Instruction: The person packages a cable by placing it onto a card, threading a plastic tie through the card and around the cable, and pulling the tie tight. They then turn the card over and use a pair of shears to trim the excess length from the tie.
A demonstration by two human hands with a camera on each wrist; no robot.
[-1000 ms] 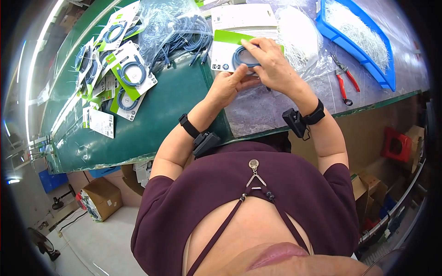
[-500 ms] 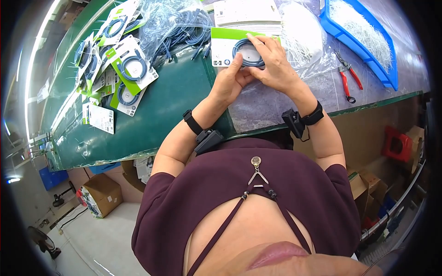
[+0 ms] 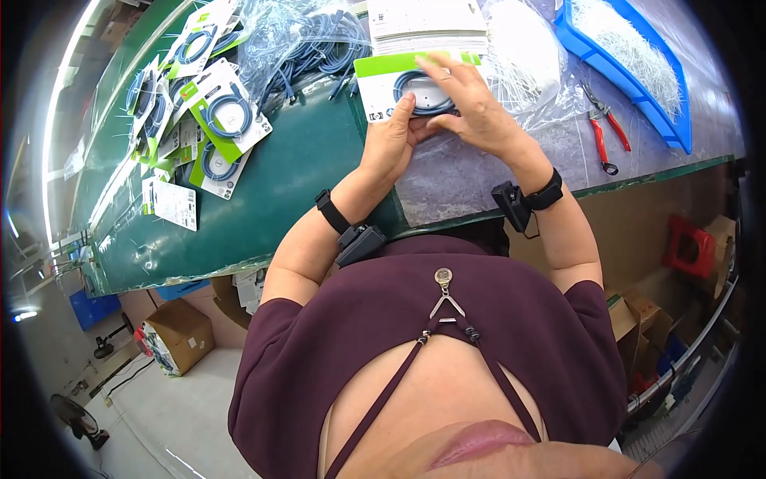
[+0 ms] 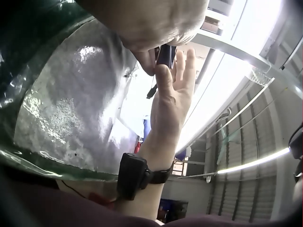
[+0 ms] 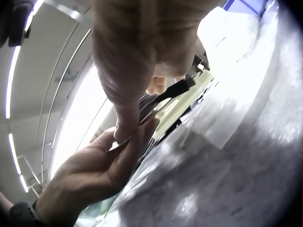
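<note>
A white and green blister-style card (image 3: 375, 94) with a coiled blue cable (image 3: 399, 86) on its face is held up over the table. My left hand (image 3: 389, 142) grips the card's lower edge, thumb in front near the coil and fingers behind. My right hand (image 3: 477, 108) lies over the card's right side, its fairly straight fingers reaching across the coil and its thumb spread below. In the right wrist view a dark cable plug (image 5: 180, 89) sticks out beside the hands. Part of the coil is hidden behind the right fingers.
Several carded cables (image 3: 227, 116) lie piled at the left. Behind are a bag of loose blue cables (image 3: 319, 48) and a stack of white cards (image 3: 427, 28). Right of them are a bag of white ties (image 3: 523, 56), red-handled cutters (image 3: 598, 140) and a blue tray (image 3: 630, 94).
The card has turned flatter toward the head view and shifted slightly left. My left thumb has moved up onto its front beside the coil; the right thumb has spread away from the left hand.
</note>
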